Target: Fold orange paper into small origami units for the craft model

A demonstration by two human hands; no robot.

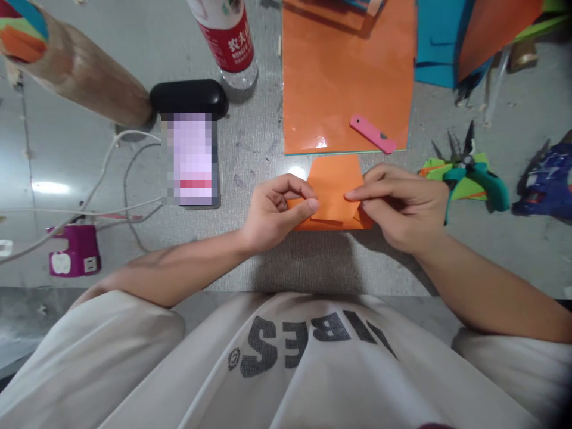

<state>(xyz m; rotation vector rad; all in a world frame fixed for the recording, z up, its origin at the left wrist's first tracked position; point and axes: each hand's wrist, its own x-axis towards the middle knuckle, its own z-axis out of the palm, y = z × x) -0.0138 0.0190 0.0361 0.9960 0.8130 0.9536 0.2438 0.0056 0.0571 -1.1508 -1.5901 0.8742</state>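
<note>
The paper [333,179], orange and folded, is in front of me near the middle of the surface [254,149], a little in from its near edge. Its far part narrows to a straight top, and a wider folded strip runs along its near side. My left hand [270,208] has the paper's left side pinched between thumb and forefinger, the other fingers curled in. My right hand [411,208] is nearly closed too, fingertips gripping the right side, one finger lying over its face.

Just beyond the paper is a stack [330,83] of coloured sheets, orange on top, with a pink cutter [372,134] lying aslant near its near right corner. Right of my right hand, green-handled pliers [469,170] lie open over green and orange scraps [476,186]; a dark blue tool [549,179] is farther right, partly cut off. Blue sheets [435,42] lie at the far right.

To the left, a phone [195,158] lies just near of a black case [190,98], with a bottle [230,44] beyond. Farther left are a brown tube [84,74] with coloured paper at its mouth, pale cables [107,155] and a purple charger [74,250].
</note>
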